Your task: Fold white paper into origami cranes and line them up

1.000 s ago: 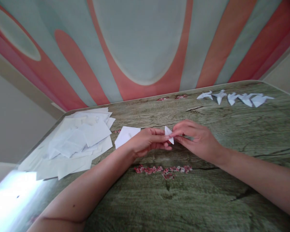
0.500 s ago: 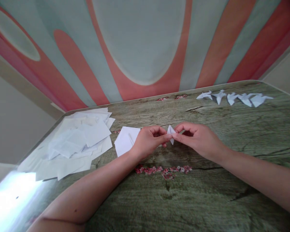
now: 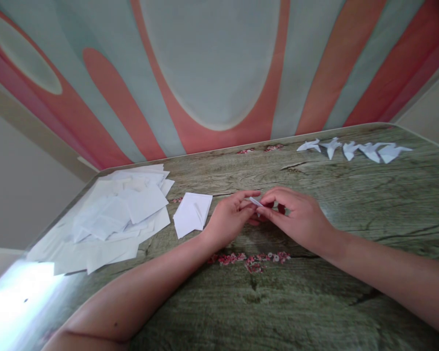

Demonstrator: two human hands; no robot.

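Note:
Between my two hands, above the middle of the table, is a small piece of folded white paper [image 3: 255, 201]. My left hand [image 3: 232, 214] pinches it with the thumb, its index finger stretched out behind. My right hand [image 3: 291, 209] grips the same paper from the other side between thumb and fingertips. Only a narrow tilted edge of the paper shows; my fingers hide the rest. Just left of my left hand lies a small stack of white paper pieces [image 3: 187, 216], with a narrow flap standing up on it.
A loose, spread pile of white paper sheets [image 3: 109, 214] covers the table's left side. Several folded paper birds [image 3: 369, 151] stand in a row at the far right. The wood-patterned table [image 3: 278, 302] meets a patterned wall [image 3: 219, 63] at its back edge.
The folded paper has turned from an upright diamond to a thin tilted edge. My left fingers have stretched out behind it, and more of the small stack shows beside my left hand.

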